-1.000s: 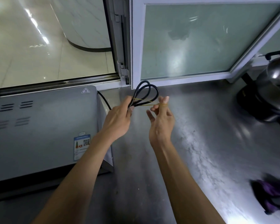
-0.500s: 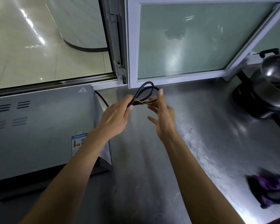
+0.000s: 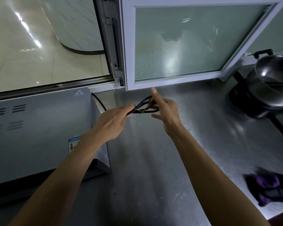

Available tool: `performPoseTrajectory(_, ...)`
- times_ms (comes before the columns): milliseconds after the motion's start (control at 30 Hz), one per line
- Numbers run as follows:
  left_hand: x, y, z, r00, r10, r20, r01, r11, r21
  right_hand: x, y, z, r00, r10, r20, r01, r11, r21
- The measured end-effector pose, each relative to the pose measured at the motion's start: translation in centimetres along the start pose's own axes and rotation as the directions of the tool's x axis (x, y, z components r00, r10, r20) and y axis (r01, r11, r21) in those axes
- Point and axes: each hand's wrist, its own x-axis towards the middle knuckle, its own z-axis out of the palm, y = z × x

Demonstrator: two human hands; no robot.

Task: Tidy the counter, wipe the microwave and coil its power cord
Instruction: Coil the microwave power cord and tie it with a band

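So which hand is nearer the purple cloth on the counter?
The right hand. It is up-left of the purple cloth, stretching a yellow rubber band over the coiled power cord. The left hand grips the cord farther left, beside the microwave.

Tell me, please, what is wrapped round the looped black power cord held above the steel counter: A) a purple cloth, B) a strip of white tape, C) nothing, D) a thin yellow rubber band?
D: a thin yellow rubber band crosses the looped black power cord, stretched from the left hand up to a finger of the right hand.
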Motion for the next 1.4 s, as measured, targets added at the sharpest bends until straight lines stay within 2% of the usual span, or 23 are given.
performPoseTrajectory(267, 0.1, 0.3, -0.3, 0.999, 0.033, 0.013, -0.034, 0.997, 0.072, 1.0, -0.1, 0.2, 0.999, -0.048, 0.013, 0.05, 0.971, -0.233)
performPoseTrajectory(500, -0.2, 0.6, 0.5, 0.998, 0.068, 0.003, -0.068, 0.984, 0.167, 2.0, -0.2, -0.9, 0.968, 0.188, 0.164, -0.122, 0.931, -0.343)
performPoseTrajectory(700, -0.3, 0.8, 0.8, 0.999, 0.018, -0.048, -0.014, 0.996, 0.086, 2.1, 0.2, 0.0, 0.981, 0.153, 0.118, -0.115, 0.953, -0.279)
performPoseTrajectory(1033, -0.2, 0.8, 0.8, 0.997, -0.072, -0.034, 0.073, 0.997, 0.024, 2.4, 0.3, 0.2, 0.981, 0.071, 0.181, -0.027, 0.972, -0.232)
performPoseTrajectory(1167, 0.0, 1.1, 0.5, 0.985, -0.173, -0.024, 0.17, 0.98, -0.107, 2.2, 0.6, 0.7, 0.987, -0.033, 0.159, 0.047, 0.995, -0.086)
performPoseTrajectory(1300, 0.6, 1.2, 0.0, 0.955, -0.295, -0.036, 0.274, 0.922, -0.274, 1.9, 0.7, 1.3, 0.989, -0.098, 0.115, 0.092, 0.994, 0.051)
performPoseTrajectory(1400, 1.0, 1.5, -0.5, 0.949, -0.316, -0.016, 0.298, 0.909, -0.29, 1.8, 0.6, 1.7, 0.99, -0.131, 0.049, 0.123, 0.982, 0.143)
